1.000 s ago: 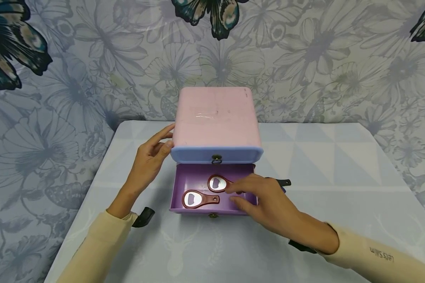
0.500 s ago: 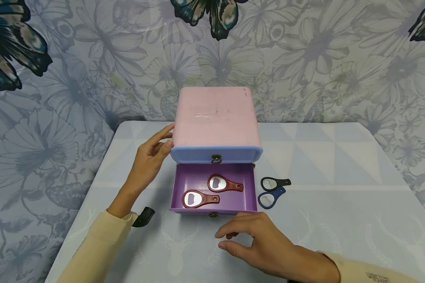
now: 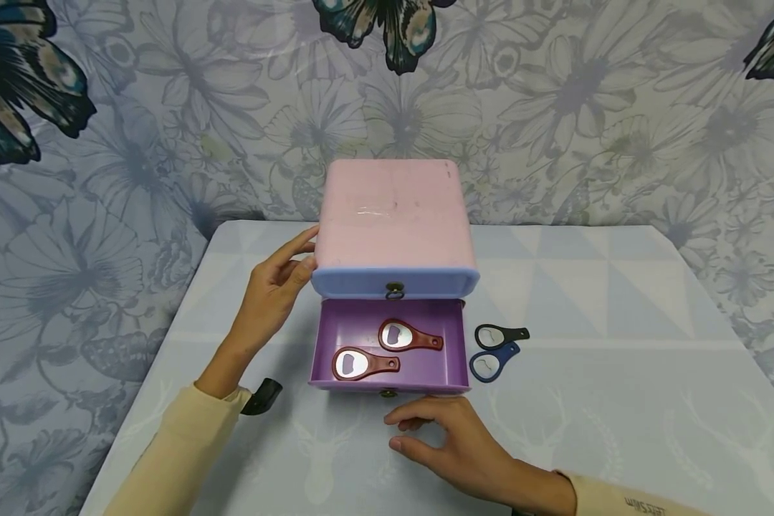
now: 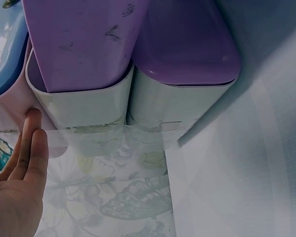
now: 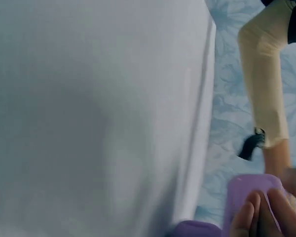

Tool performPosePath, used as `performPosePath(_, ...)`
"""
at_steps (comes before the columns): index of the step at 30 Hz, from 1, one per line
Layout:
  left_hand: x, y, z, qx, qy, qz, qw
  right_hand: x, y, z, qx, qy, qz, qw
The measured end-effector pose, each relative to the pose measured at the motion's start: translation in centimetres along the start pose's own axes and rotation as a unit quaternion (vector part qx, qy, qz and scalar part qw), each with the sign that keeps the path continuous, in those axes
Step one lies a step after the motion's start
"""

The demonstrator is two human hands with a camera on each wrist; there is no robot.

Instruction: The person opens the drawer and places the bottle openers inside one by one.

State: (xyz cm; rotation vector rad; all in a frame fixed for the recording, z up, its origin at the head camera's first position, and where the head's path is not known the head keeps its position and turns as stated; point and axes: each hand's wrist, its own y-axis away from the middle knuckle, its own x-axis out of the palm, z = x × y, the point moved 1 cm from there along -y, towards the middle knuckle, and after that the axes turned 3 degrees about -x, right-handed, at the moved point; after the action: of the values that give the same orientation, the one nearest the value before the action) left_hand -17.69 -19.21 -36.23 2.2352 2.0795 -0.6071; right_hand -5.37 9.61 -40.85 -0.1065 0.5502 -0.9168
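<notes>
A small stacked drawer unit (image 3: 393,215) with a pink top stands in the middle of the table. My left hand (image 3: 267,304) rests its extended fingers against the unit's left side. Below the closed blue drawer (image 3: 348,283), a purple drawer (image 3: 345,326) is pulled out. Two brown bottle openers (image 3: 382,363) with white heads lie inside it, handles toward the right. Just in front of the drawer's lower edge hovers my right hand (image 3: 448,448), fingers loosely bent and holding nothing. In the right wrist view, its fingers (image 5: 254,212) overlap the purple drawer front.
Right of the drawer lie a black-handled piece (image 3: 514,333) and a blue-handled piece (image 3: 504,354), both round-headed, overlapping each other. In the left wrist view a lower purple drawer (image 4: 187,44) sits closed. A flower-patterned wall (image 3: 567,129) rises behind the table (image 3: 587,287).
My right hand has drawn back from inside the drawer toward the near side, leaving the right bottle opener lying there. The black and blue pieces came into full view. My left hand stayed put.
</notes>
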Motion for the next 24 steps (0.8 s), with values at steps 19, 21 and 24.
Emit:
performPosePath(19, 0.0, 0.0, 0.1, 0.002, 0.003, 0.0, 1.0, 1.7, 0.7, -3.3, 0.19, -0.116, -0.048, 0.974)
performPosePath(21, 0.0, 0.0, 0.0, 0.002, 0.005, 0.0, 1.0, 1.8, 0.7, -3.2, 0.193, -0.134, -0.048, 0.971)
performPosePath(24, 0.0, 0.0, 0.0, 0.003, 0.005, 0.0, 1.0, 1.8, 0.7, -3.1, 0.195, -0.159, -0.05, 0.967)
